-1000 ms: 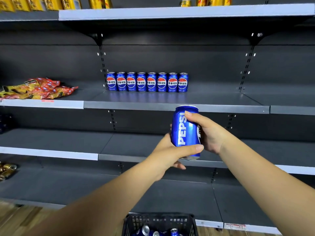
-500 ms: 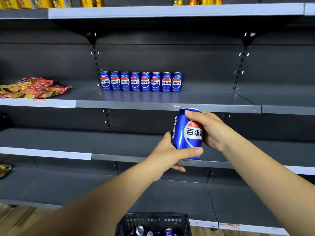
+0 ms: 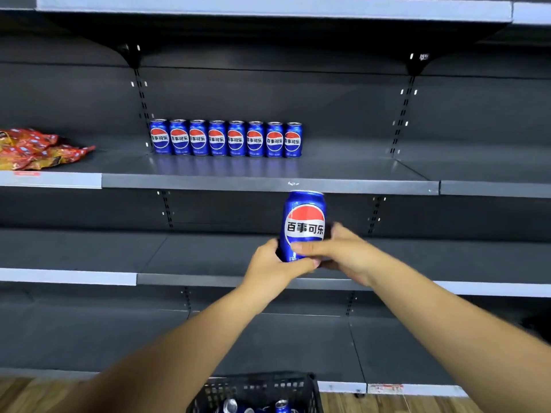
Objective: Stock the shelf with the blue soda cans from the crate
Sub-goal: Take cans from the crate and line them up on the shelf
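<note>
Both hands clasp an upright blue soda can (image 3: 304, 225) below the shelf (image 3: 268, 184): left hand (image 3: 274, 262) grasping its base, right hand (image 3: 343, 253) its side; eight cans (image 3: 226, 138) line the shelf, crate (image 3: 256, 389) below.

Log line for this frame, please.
stage: carrying | blue can upright, held by left hand and right hand | shelf row: eight cans | crate: cans remain

shelf (image 3: 357, 171) open right of can row (image 3: 226, 139) | snack bags (image 3: 38, 149) far left
</note>
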